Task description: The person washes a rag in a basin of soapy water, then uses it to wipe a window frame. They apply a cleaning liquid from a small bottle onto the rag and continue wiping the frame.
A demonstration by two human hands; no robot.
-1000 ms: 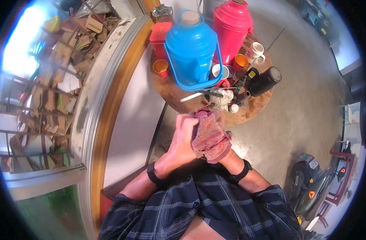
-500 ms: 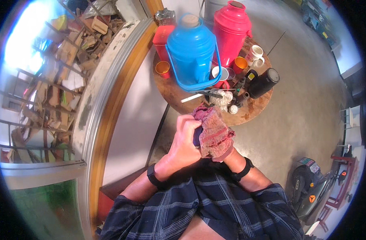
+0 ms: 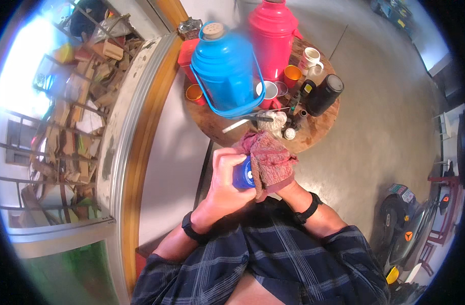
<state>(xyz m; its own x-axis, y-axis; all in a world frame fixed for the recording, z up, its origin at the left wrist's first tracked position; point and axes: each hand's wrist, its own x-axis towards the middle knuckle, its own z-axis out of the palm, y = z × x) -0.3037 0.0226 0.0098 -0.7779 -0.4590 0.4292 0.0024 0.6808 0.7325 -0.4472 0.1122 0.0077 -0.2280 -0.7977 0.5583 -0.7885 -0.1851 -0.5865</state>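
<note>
My left hand (image 3: 223, 178) is wrapped round a blue cylindrical container (image 3: 244, 174) with a white mark on its side. A worn reddish-pink cloth (image 3: 272, 160) is draped over my right hand and pressed against the container. Most of my right hand (image 3: 287, 192) is hidden under that cloth; only its wrist end shows. Both hands meet in front of my chest, just off the near edge of a round wooden table (image 3: 212, 124). The container's far end is covered by the cloth.
On the table stand a blue thermos flask (image 3: 225, 71), a pink thermos flask (image 3: 273, 40), a black bottle (image 3: 325, 95), a white mug (image 3: 310, 61), an orange cup (image 3: 292, 76) and small clutter. A barred window (image 3: 54, 137) is at left, a scooter (image 3: 402, 223) at right.
The blue container shows more between my hands. The cloth has shifted and folded differently over my right hand. The table appears slightly farther left and higher in view.
</note>
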